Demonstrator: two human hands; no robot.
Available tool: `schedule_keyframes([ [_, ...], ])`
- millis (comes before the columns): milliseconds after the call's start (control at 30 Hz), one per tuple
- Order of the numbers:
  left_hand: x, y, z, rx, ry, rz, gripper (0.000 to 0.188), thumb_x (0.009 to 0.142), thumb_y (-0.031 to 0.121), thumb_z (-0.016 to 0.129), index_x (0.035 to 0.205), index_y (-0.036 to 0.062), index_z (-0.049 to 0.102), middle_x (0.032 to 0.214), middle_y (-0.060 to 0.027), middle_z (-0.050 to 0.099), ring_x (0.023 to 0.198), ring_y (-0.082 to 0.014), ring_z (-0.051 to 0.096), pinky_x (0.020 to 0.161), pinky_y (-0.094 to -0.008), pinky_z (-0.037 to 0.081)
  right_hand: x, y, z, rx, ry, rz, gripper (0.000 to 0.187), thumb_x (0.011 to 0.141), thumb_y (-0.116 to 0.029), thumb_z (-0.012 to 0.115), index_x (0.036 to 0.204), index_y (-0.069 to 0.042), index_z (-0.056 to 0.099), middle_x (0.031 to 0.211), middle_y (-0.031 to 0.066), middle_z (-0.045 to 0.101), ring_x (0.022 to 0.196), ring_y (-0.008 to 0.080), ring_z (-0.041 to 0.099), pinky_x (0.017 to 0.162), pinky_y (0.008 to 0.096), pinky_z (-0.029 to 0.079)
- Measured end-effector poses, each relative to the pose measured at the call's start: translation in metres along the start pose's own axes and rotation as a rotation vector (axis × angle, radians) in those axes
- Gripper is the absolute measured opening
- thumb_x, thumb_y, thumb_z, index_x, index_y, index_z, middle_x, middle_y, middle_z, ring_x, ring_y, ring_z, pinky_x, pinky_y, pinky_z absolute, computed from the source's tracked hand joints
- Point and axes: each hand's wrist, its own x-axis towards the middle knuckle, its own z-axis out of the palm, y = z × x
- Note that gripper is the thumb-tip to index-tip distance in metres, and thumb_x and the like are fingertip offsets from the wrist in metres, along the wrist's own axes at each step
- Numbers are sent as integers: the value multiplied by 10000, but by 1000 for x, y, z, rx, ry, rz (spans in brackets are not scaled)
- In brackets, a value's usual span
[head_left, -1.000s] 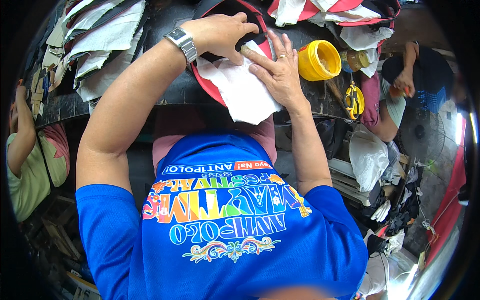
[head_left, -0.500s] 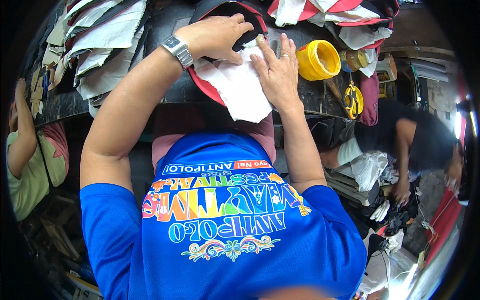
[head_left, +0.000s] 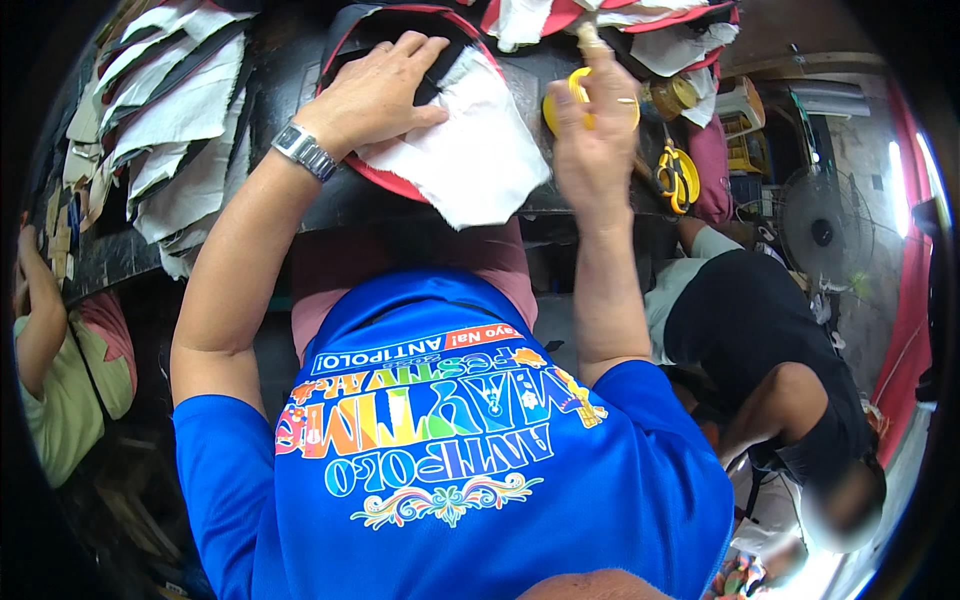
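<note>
On the dark tabletop lies a black piece with red edging [head_left: 385,180], partly covered by a white cloth [head_left: 470,165] whose lower end hangs past the table's front edge. My left hand [head_left: 375,95] rests on this piece, fingers stretched out and thumb on the cloth. To the right, my right hand [head_left: 595,145] is over an open yellow jar [head_left: 549,115], hiding most of it. That hand is slightly blurred; its fingers look apart, and a tan covering [head_left: 592,42] wraps the index fingertip. Whether a finger touches the jar, I cannot tell.
Layered white cloth and dark pieces [head_left: 185,110] lie at left; more red-edged pieces [head_left: 685,45] are at the far right. Yellow-handled scissors [head_left: 680,182], a small gold jar [head_left: 672,97] and a maroon cloth item [head_left: 712,175] sit right. A person in black [head_left: 760,320] bends nearby.
My right hand has left the white cloth and moved right and away, over the yellow jar. My left hand stays on the piece. The person at right has bent nearer.
</note>
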Motion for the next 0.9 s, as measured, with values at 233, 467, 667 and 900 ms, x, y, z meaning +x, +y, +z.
schedule_keyframes([
  [233, 30, 4, 18, 27, 108, -34, 858, 865, 423, 758, 1555, 66, 395, 1524, -185, 466, 1343, -388, 531, 1111, -472, 469, 38, 84, -77, -481, -464, 293, 685, 1012, -690, 417, 1155, -138, 797, 1329, 206, 660, 1330, 363, 525, 1070, 475, 433],
  [467, -8, 17, -16, -109, 168, 71, 651, 895, 326, 766, 1463, 107, 537, 1420, -146, 571, 1249, -351, 608, 1073, -475, 489, 51, 98, -57, -632, -725, 448, 816, 1002, -751, 320, 1085, -93, 797, 1179, 202, 713, 1108, 397, 669, 994, 537, 480],
  [667, -72, 7, -37, 104, 210, 220, 546, 761, 96, 835, 1280, 138, 673, 1236, -74, 665, 1227, -264, 608, 1134, -488, 371, 32, 67, -71, -650, -219, 345, 736, 1021, -693, 388, 1053, -78, 790, 1087, 222, 701, 1054, 400, 675, 916, 490, 522],
  [900, -69, -3, 5, -21, 429, 230, 333, 730, -33, 750, 1044, 60, 692, 1083, -88, 667, 1129, -316, 628, 982, -430, 498, 24, 12, -86, -653, -831, 782, 863, 963, -760, 429, 752, 12, 753, 782, 251, 711, 816, 436, 705, 766, 510, 529],
])
